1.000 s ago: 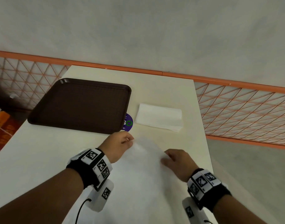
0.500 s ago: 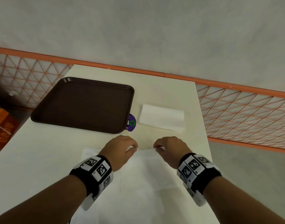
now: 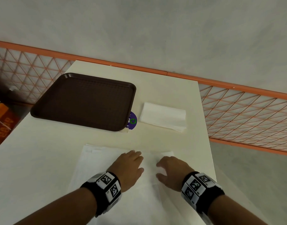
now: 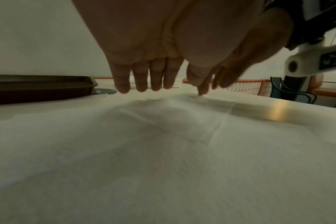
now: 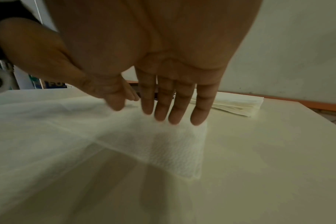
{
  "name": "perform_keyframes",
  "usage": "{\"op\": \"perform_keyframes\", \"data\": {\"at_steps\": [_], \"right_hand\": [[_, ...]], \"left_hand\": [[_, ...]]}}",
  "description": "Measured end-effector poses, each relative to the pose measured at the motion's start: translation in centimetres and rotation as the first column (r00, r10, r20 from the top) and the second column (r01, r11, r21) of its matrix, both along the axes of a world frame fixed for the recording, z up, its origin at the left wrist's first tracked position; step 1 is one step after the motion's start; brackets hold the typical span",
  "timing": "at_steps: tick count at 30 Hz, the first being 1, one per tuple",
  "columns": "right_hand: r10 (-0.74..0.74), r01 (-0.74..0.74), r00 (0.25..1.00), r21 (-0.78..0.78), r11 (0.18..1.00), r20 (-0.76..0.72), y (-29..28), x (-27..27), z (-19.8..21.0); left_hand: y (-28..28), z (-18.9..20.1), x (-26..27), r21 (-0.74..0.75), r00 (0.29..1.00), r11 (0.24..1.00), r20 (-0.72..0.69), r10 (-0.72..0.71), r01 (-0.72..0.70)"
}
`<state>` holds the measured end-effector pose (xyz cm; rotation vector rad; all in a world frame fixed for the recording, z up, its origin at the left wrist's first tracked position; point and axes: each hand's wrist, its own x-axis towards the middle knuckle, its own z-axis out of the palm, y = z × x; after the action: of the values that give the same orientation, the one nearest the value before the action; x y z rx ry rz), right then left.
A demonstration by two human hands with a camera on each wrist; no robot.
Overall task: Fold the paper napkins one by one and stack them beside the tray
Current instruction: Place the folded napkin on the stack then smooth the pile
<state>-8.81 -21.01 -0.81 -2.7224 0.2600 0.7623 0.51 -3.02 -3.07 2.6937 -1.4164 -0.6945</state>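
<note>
On the table (image 3: pixel 172 88), a napkin (image 3: pixel 107 161) lies under both flat, unclenched hands: left hand (image 3: pixel 129 169), right hand (image 3: pixel 173 172).

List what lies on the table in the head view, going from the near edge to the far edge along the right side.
right hand → napkin being folded → bare stretch of table → stack of folded napkins

At our eleven o'clock the brown tray (image 3: pixel 84 101) blocks the table (image 3: pixel 164 88); at one o'clock lies the folded stack (image 3: pixel 163 116). We find bare tabletop between them, a strip running to twelve o'clock, and a band before our fingers.
</note>
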Motion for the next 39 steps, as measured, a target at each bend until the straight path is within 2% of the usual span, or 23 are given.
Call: {"op": "perform_keyframes", "data": {"at_steps": [3,9,13,16,19,21,24,27,30,32,36,39], "right_hand": [[0.024,-0.022,0.992,-0.014,1.0,0.121,0.1,0.8,-0.8],[0.101,-0.104,0.994,-0.092,0.99,-0.037,0.2,-0.1,-4.0],[-0.004,-0.007,0.998,-0.18,0.984,-0.06,-2.9,-1.6,-4.3],[-0.052,0.057,0.998,-0.22,0.974,0.03,-3.7,-1.2,-3.8],[0.02,-0.003,0.992,-0.132,0.991,0.127,-2.1,0.6,-3.3],[0.072,-0.058,0.987,-0.096,0.994,0.142,-1.2,1.9,-3.1],[0.089,-0.078,0.992,-0.112,0.991,0.093,-1.2,3.8,-2.2],[0.068,-0.072,0.997,-0.126,0.989,-0.038,-1.6,4.7,-1.7],[-0.004,-0.005,0.989,-0.058,0.998,-0.15,-1.8,4.8,-1.5],[-0.037,0.043,0.987,0.035,0.998,-0.157,-1.8,4.7,-1.1],[-0.15,0.146,0.989,0.249,0.958,-0.003,-1.9,3.9,-0.5],[-0.263,0.198,0.961,0.447,0.872,0.086,-1.8,3.0,0.0]], "left_hand": [[-0.5,-1.1,-1.6,0.071,0.999,0.997,0.022,-0.036,0.034],[0.8,-3.2,-2.1,0.109,1.0,0.994,0.016,0.008,-0.01],[1.7,-2.3,-0.8,0.073,0.996,0.996,0.075,0.045,-0.051],[0.9,-1.7,0.3,0.091,0.996,0.992,-0.019,0.091,-0.089],[-0.7,-1.4,0.5,0.071,0.991,0.99,0.067,0.118,-0.122],[-1.6,-0.9,0.5,0.097,0.986,0.982,0.061,0.155,-0.16],[-2.6,-0.6,0.8,0.122,0.97,0.963,0.023,0.241,-0.242],[-3.0,-0.4,1.0,0.138,0.949,0.941,-0.021,0.314,-0.308],[-3.3,-0.4,0.9,0.144,0.935,0.928,-0.036,0.352,-0.344],[-3.4,-0.4,0.8,0.133,0.928,0.922,-0.035,0.37,-0.363],[-3.5,-0.4,0.5,0.108,0.939,0.934,-0.016,0.343,-0.34],[-3.3,-0.4,1.0,0.072,0.94,0.94,-0.054,0.337,-0.333]]}}
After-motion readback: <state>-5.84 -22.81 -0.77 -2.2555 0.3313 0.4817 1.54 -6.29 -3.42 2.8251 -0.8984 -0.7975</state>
